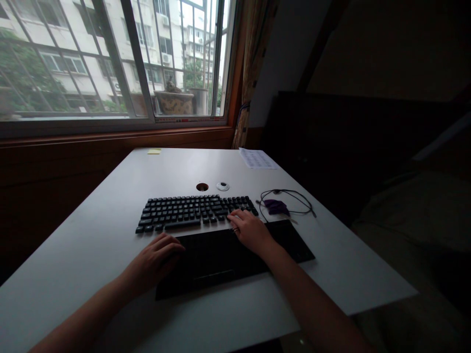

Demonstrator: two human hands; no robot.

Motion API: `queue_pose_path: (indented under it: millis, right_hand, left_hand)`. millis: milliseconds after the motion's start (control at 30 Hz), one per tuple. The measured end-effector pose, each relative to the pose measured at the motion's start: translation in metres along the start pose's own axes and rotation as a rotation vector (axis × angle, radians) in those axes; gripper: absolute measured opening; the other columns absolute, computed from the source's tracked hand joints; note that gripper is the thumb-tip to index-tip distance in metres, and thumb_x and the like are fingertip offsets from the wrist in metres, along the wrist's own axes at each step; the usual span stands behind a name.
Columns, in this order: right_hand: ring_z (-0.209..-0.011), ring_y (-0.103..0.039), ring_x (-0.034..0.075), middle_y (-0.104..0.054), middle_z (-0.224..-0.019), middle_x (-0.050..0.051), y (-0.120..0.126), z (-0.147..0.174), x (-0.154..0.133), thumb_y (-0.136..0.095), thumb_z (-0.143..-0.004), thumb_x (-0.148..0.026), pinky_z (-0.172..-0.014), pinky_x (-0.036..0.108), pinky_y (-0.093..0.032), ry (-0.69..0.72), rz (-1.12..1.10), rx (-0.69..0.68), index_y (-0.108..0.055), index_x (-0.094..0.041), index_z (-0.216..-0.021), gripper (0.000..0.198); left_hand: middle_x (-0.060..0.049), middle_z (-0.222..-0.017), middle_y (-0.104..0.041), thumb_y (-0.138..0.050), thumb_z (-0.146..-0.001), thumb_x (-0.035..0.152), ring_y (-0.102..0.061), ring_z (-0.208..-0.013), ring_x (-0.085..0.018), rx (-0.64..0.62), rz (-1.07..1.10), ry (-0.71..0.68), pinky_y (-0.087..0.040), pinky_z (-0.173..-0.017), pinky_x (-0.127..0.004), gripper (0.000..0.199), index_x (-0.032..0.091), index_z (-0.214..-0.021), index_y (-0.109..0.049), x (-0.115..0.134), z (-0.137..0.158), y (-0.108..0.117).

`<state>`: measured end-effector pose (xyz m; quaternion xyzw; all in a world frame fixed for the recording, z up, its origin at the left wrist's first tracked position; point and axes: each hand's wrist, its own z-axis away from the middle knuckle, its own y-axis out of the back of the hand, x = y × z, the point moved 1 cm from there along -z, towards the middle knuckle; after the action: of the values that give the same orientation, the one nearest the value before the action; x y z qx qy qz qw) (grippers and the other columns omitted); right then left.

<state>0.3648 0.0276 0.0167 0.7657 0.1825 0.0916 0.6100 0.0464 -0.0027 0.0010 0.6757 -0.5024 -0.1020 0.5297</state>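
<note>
Black keycaps (pixel 176 210) lie in rows on the white desk, laid out like a full keyboard. In front of them is the flat black keyboard base (pixel 213 255), slightly slanted, its surface too dark to make out detail. My left hand (pixel 158 257) grips the base's left end, fingers curled over its top and the thumb hidden. My right hand (pixel 248 228) reaches across the base to the lower right of the key rows. Its thumb and forefinger are pinched at a keycap there, partly hidden by the fingers. A thin gold-coloured line shows near those fingers.
Right of the keycaps lie a coiled black cable (pixel 303 196) and a dark purple cloth (pixel 276 207). Behind them are a round desk hole (pixel 202 187) and its white cover (pixel 222 186). Printed paper (pixel 257 159) and yellow sticky notes (pixel 154 151) lie at the far edge, below a window.
</note>
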Motion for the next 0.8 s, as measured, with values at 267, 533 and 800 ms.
queue_pose_path:
  millis: [267, 533, 800]
  right_hand:
    - [-0.109, -0.055, 0.022, -0.061, -0.126, 0.006, -0.002, 0.0, 0.0, -0.044, -0.097, -0.023, -0.092, 0.034, -0.048, -0.002, -0.02, 0.004, -0.062, -0.025, -0.126, 0.034]
    - [-0.114, -0.05, 0.023, -0.058, -0.128, 0.007, 0.005, -0.006, -0.001, -0.045, -0.095, -0.017, -0.094, 0.034, -0.047, -0.069, -0.016, 0.078, -0.06, -0.024, -0.128, 0.037]
    - [-0.108, -0.05, 0.025, -0.06, -0.123, 0.007, 0.009, -0.022, -0.023, -0.048, -0.093, -0.019, -0.083, 0.034, -0.05, -0.054, 0.011, 0.051, -0.063, -0.025, -0.124, 0.036]
  left_hand:
    - [-0.007, -0.102, -0.064, -0.05, -0.097, 0.017, -0.057, -0.094, -0.02, -0.009, -0.006, 0.015, -0.05, -0.085, -0.036, 0.017, 0.021, -0.107, -0.063, -0.002, 0.001, -0.002]
    - [-0.007, -0.102, -0.063, -0.048, -0.098, 0.017, -0.055, -0.095, -0.021, -0.015, 0.0, -0.002, -0.048, -0.087, -0.039, 0.016, 0.021, -0.109, -0.06, 0.0, 0.0, -0.001]
    - [-0.007, -0.102, -0.063, -0.049, -0.098, 0.018, -0.055, -0.094, -0.021, -0.014, -0.013, -0.002, -0.049, -0.086, -0.038, 0.017, 0.021, -0.109, -0.061, -0.001, 0.001, -0.002]
